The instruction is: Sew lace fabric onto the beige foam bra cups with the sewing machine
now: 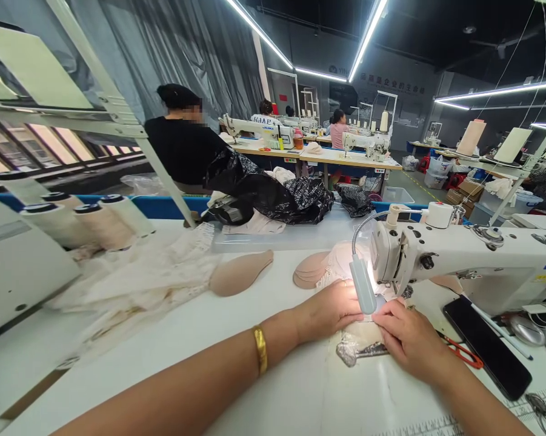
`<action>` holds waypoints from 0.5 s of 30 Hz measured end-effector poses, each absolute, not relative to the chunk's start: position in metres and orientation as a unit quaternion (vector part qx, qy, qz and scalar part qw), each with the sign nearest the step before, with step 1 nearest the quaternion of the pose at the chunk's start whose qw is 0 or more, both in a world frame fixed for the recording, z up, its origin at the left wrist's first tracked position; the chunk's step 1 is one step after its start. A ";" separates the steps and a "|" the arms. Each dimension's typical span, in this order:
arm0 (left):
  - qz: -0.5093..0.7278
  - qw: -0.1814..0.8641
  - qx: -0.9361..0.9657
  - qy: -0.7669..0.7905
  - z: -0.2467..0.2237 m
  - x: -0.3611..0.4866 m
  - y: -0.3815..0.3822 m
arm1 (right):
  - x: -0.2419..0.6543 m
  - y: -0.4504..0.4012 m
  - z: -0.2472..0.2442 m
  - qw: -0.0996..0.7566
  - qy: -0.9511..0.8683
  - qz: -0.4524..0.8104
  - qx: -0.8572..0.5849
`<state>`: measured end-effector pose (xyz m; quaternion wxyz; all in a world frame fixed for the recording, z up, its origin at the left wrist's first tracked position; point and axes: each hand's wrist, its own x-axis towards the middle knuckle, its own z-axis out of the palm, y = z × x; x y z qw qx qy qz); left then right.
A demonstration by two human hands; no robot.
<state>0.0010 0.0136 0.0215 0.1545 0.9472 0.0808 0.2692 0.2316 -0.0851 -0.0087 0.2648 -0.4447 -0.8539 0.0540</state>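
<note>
Under the lit lamp head [363, 284] of a white sewing machine [459, 248], my two hands meet close to the needle area. My left hand [325, 312], with a gold bracelet [260, 350] on its wrist, has its fingers closed at the edge of a pale pink, lace-trimmed bra piece [340, 263]. My right hand [404, 333] pinches the work from the other side, thumb and fingers together. The lamp head and my fingers partly hide the pinched edge and the needle. Beige bra cups [308, 270] lie stacked behind my left hand.
Another beige cup [240, 275] and white lace fabric [140, 284] lie on the left, near thread cones [122, 215]. Orange-handled scissors [466, 354], a black phone [486, 348] and a ruler [527, 402] are at right. A co-worker [182, 142] sits beyond a black plastic bag [273, 194].
</note>
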 end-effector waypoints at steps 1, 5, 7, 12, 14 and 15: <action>0.269 0.152 0.948 0.078 0.022 0.001 0.014 | 0.232 -0.085 -0.009 0.266 -0.853 0.053 -0.445; 0.255 0.125 0.956 0.077 0.023 0.002 0.017 | 0.231 -0.085 -0.008 0.271 -0.851 0.053 -0.446; 0.243 0.108 0.960 0.085 0.025 0.001 0.019 | 0.230 -0.085 -0.008 0.271 -0.851 0.056 -0.447; 0.212 0.079 0.965 0.134 0.025 0.000 0.020 | 0.231 -0.083 -0.011 0.273 -0.848 0.063 -0.450; 0.197 0.070 0.965 0.161 0.022 0.001 0.020 | 0.233 -0.081 -0.014 0.276 -0.847 0.067 -0.448; 0.194 0.068 0.963 0.172 0.020 0.002 0.020 | 0.234 -0.080 -0.015 0.279 -0.847 0.070 -0.447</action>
